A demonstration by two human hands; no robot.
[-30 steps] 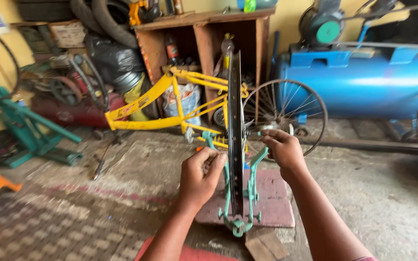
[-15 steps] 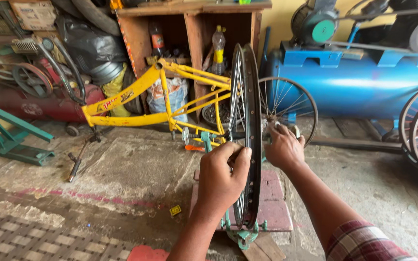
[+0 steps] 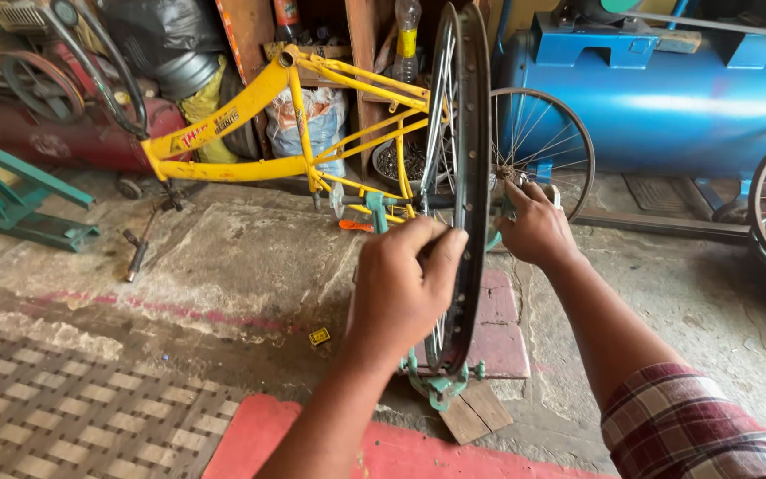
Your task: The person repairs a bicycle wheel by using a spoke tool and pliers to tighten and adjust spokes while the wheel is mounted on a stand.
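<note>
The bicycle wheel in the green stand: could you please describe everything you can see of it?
The bicycle wheel is a bare dark metal rim with thin silvery spokes and no tyre, seen nearly edge-on. It stands upright in a green stand that rests on the concrete floor. The left hand grips the near edge of the rim, fingers wrapped over it. The right hand is at the hub side, by the stand's arm. A yellow bicycle frame lies behind it.

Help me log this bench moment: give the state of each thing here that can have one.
Black bicycle wheel rim: upright, edge-on, mounted in the stand.
Green metal truing stand: standing on the floor, wheel mounted in it.
Left hand: fingers curled against the rim.
Right hand: at the stand's right side by the axle.
Yellow bicycle frame: wheelless, upright behind.
</note>
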